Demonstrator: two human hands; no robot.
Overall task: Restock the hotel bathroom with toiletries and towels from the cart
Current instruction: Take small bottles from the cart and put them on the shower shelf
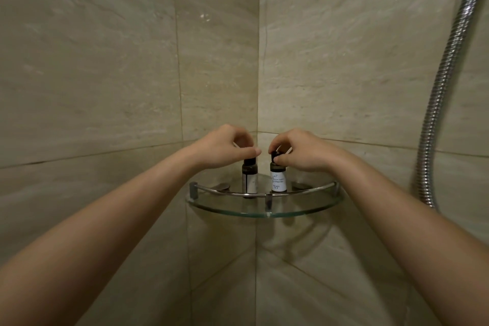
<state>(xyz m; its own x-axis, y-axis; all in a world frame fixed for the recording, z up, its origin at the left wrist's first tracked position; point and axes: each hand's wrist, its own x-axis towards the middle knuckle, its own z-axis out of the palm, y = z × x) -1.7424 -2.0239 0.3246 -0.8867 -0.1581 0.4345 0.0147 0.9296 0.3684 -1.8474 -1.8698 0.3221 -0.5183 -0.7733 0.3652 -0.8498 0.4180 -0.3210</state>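
The tiled left wall (pixel 92 74) is met by the right wall (pixel 357 61) at a corner seam directly behind the shelf (pixel 264 213). The left hand (pixel 225 148) is reached in from the lower left, and the dark cap of the left bottle (pixel 250 180) is pinched from above by its curled thumb and fingers. This bottle is stood upright on the glass shelf, long axis vertical and cap up, with its white label turned mostly to the right so that only a strip is seen. Just beside it, across a narrow gap, the right bottle (pixel 278 180) is stood upright likewise, cap up, with its label faced toward the camera. Its cap is pinched by the fingertips of the right hand (pixel 299 151), reached in from the lower right. Both bottles are set toward the back corner of the quarter-round shelf, behind the metal rail (pixel 230 194) by which the curved front edge is guarded. Bare glass is left on either side of the pair and between them and the rail. Well to the right, a metal hose (pixel 447 74) is hung down the wall, apart from the shelf.
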